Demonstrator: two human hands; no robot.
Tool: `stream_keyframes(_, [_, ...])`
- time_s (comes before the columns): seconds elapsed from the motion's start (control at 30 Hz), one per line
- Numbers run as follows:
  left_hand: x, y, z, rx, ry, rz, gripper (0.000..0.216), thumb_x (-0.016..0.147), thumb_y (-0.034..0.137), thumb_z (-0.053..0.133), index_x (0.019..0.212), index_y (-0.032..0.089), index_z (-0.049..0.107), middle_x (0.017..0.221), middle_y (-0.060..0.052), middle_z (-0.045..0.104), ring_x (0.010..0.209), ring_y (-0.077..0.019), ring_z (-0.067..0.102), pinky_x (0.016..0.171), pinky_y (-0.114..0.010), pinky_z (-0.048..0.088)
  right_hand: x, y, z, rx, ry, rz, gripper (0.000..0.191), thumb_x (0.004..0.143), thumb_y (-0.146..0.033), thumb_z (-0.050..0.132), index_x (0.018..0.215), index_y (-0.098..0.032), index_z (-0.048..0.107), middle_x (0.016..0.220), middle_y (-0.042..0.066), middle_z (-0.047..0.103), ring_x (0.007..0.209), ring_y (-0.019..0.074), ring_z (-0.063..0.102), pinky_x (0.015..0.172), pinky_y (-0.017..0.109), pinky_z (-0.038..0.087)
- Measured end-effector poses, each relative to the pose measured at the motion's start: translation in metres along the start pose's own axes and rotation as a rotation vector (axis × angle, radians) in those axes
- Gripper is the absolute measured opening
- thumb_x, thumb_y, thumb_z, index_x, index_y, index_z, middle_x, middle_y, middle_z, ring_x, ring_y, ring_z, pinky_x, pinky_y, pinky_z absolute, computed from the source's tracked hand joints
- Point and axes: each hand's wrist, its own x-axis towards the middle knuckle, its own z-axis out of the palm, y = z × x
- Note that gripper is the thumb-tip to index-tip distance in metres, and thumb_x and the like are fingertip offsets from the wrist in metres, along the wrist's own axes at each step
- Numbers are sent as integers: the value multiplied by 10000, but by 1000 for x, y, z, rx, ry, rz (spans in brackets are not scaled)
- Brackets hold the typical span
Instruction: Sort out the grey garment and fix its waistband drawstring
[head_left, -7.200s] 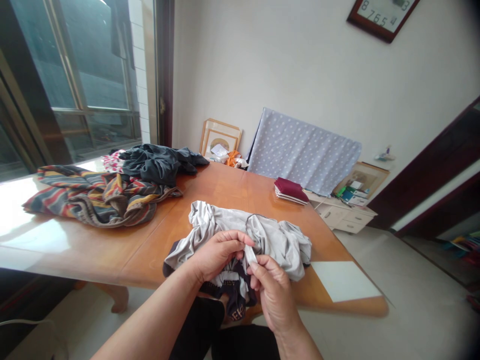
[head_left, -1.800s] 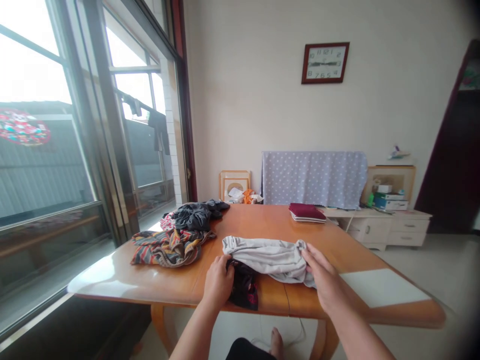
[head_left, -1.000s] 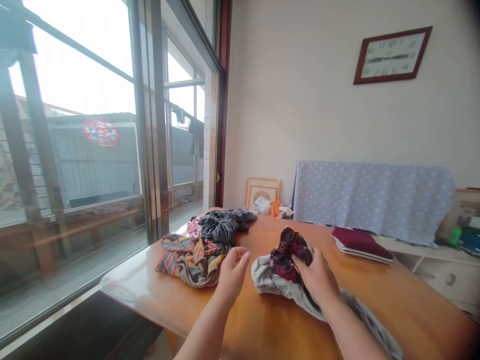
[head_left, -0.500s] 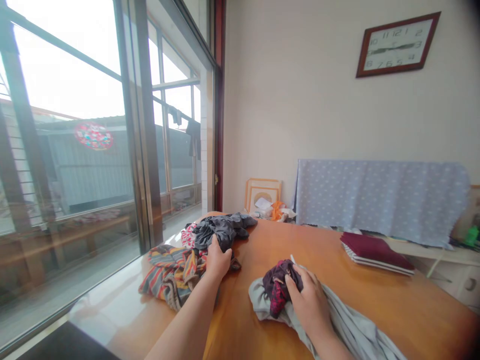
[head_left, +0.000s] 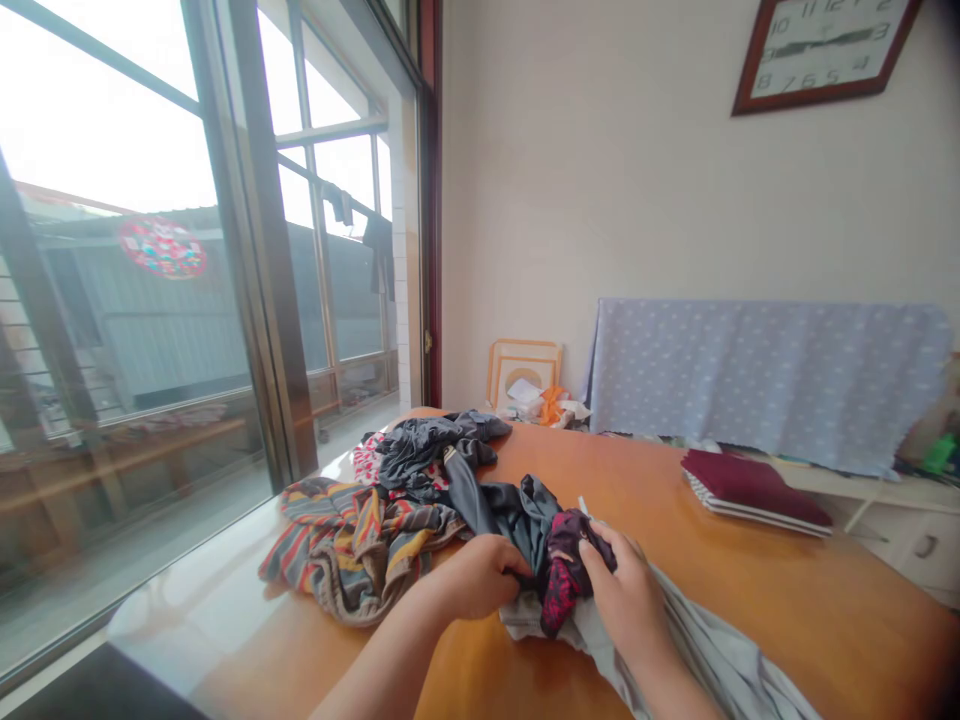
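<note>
My left hand (head_left: 476, 577) is closed on a dark grey garment (head_left: 491, 500), which stretches from the pile at the back toward me. My right hand (head_left: 628, 598) grips a small dark garment with red and purple print (head_left: 561, 565) and rests on a light grey shirt (head_left: 705, 660) lying on the wooden table (head_left: 787, 590). The two hands are close together, near the table's front.
A striped multicolour garment (head_left: 352, 535) and a dark grey heap (head_left: 420, 450) lie at the table's left by the window. A maroon stack of notebooks (head_left: 750, 487) sits at the right. Picture frames (head_left: 523, 370) and a dotted blue cloth (head_left: 765, 380) stand behind.
My left hand took hold of the dark grey garment in the pile and has pulled it back toward my right hand. My right hand stayed on the printed garment.
</note>
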Motion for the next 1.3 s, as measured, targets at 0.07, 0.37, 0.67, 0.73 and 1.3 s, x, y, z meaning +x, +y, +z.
stream_keyframes(0.07, [-3, 2, -3, 13, -21, -22, 259, 689, 92, 564, 819, 194, 764, 768, 15, 675, 779, -145, 571, 734, -211, 425, 0, 0, 0, 4, -4, 16, 466, 878, -499, 529, 1205, -200, 676, 1227, 115, 669, 1178, 278, 601, 1075, 446, 434])
stream_keyframes(0.37, [-24, 37, -20, -450, -152, -176, 179, 765, 236, 658, 912, 157, 721, 686, 31, 558, 594, -90, 460, 541, -196, 363, 1, -6, -3, 134, -58, 110, 475, 882, -543, 528, 1196, -213, 661, 1216, 93, 701, 1158, 267, 632, 1038, 411, 464])
stream_keyframes(0.67, [8, 7, -65, -219, 371, -190, 407, 872, 514, 607, 981, 162, 778, 947, -88, 713, 892, -215, 636, 846, -312, 499, 2, -6, -5, 163, -96, 226, 541, 854, -614, 539, 1186, -211, 682, 1153, 100, 737, 1091, 279, 683, 944, 385, 530])
stream_keyframes(0.73, [18, -26, -83, 132, 656, -394, 297, 851, 427, 621, 941, 208, 801, 1132, -109, 706, 1163, -300, 587, 1048, -394, 414, 2, -6, -5, 168, -93, 232, 538, 837, -610, 555, 1158, -201, 697, 1136, 106, 744, 1068, 282, 695, 908, 372, 554])
stream_keyframes(1.3, [16, -20, -75, -181, 64, -265, 179, 720, 150, 663, 878, 191, 735, 712, 31, 627, 609, -103, 527, 553, -208, 389, 1, -4, -1, 126, -78, 150, 464, 784, -620, 579, 995, -244, 750, 1014, 86, 777, 931, 303, 729, 720, 347, 603])
